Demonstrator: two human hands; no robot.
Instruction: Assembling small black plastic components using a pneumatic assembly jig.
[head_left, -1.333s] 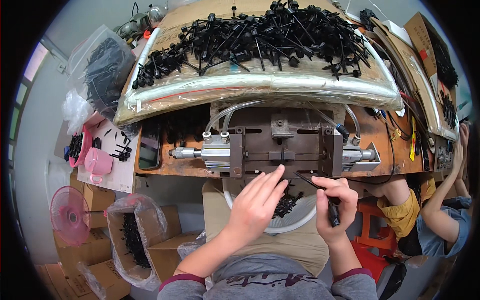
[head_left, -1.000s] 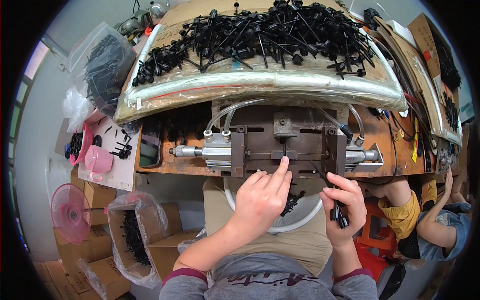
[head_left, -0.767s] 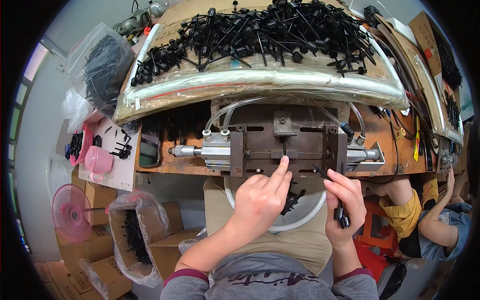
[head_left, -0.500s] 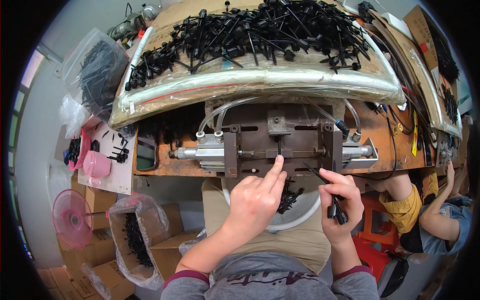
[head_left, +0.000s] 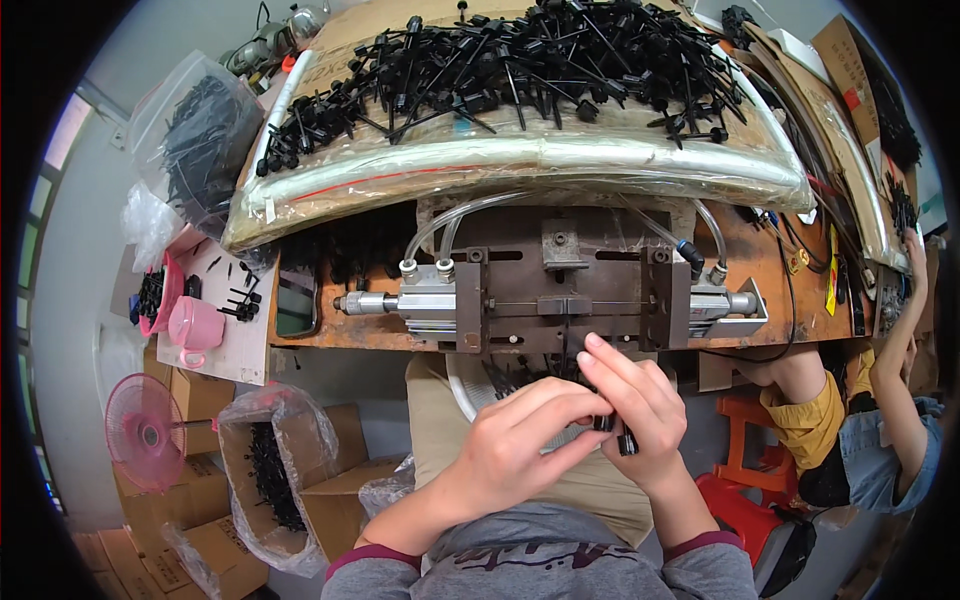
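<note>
My two hands meet just in front of a dark metal fixture [head_left: 520, 325] with a silver air cylinder [head_left: 428, 310] at each side. With thumb and fingertips, my left hand [head_left: 525, 425] pinches the thick end of a thin black plastic rod [head_left: 602, 423]. My right hand [head_left: 640, 410] is curled around black rods, and one thick end [head_left: 627, 441] sticks out below its fingers. A dark stem [head_left: 567, 345] shows at the fixture's middle block [head_left: 565, 305]; whether it belongs to a held rod I cannot tell. Fingers hide most of the rods.
A large heap of black rods [head_left: 520, 70] covers the plastic-wrapped cardboard tray [head_left: 470, 165] behind the fixture. Under my hands, a white-rimmed basket [head_left: 462, 390] sits on my lap. A pink cup [head_left: 195, 328] and pink fan [head_left: 146, 435] are left; another person's arm [head_left: 895, 340] is right.
My left hand has drawn back from the fixture's middle block to the right hand and now pinches a rod end. My right hand has moved left, and its upward-pointing rod no longer shows.
</note>
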